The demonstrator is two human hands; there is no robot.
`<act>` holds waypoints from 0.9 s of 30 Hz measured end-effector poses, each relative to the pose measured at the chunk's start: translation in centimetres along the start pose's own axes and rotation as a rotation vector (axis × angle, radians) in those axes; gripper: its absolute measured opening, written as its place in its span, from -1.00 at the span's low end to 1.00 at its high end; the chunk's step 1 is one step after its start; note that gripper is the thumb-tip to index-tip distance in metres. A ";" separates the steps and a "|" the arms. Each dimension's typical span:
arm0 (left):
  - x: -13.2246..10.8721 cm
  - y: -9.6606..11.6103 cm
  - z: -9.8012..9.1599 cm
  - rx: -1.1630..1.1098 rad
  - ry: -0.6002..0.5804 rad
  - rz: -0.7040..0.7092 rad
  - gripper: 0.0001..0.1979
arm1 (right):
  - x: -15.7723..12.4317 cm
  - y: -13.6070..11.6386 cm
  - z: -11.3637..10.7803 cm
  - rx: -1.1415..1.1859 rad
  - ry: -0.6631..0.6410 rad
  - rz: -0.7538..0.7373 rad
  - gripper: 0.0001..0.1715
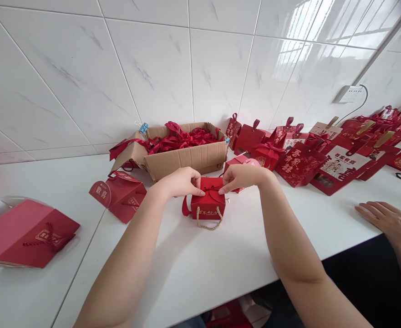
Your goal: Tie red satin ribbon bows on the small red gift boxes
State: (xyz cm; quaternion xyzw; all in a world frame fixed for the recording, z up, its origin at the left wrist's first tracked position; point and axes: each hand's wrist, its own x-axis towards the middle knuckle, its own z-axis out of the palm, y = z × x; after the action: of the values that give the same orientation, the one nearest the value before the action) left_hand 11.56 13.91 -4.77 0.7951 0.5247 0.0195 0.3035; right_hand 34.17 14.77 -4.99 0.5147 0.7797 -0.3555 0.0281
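A small red gift box [200, 212] stands upright on the white table in front of me, with gold lettering and a twisted gold cord handle [210, 227] hanging down its front. Dark red ribbon [210, 188] crosses the lid, and one tail droops past the box's left side. My left hand [185, 181] pinches the ribbon at the lid's left side, thumb and fingers together. From the right, my right hand [237, 176] has its fingertips closed on the ribbon too. My fingers partly cover the lid and the ribbon's ends.
Behind the box is an open cardboard box [186, 159] heaped with red ribbon. Finished-looking red boxes [301, 164] crowd the right side. Two more red boxes, one smaller [123, 196] and one larger [32, 232], sit left. Another person's hand [388, 221] rests on the table at right.
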 end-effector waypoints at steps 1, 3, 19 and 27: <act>0.0 0.1 0.0 0.004 0.004 -0.003 -0.72 | -0.1 0.1 -0.1 -0.013 -0.015 0.004 -0.49; 0.0 0.1 0.1 0.001 0.011 -0.009 -0.73 | -0.4 0.2 -0.3 -0.013 -0.048 -0.029 -0.52; 0.2 -0.1 0.2 -0.029 0.007 -0.009 -0.72 | -1.0 1.0 -0.9 0.187 -0.151 -0.201 -0.52; 0.2 -0.2 0.2 -0.001 0.003 -0.018 -0.73 | -1.2 0.9 -1.0 0.097 -0.192 -0.074 -0.58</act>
State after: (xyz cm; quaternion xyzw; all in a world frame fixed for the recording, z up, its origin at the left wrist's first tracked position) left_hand 11.57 14.07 -5.05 0.7901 0.5322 0.0181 0.3036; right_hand 35.79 14.60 -4.22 0.4499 0.7736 -0.4414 0.0647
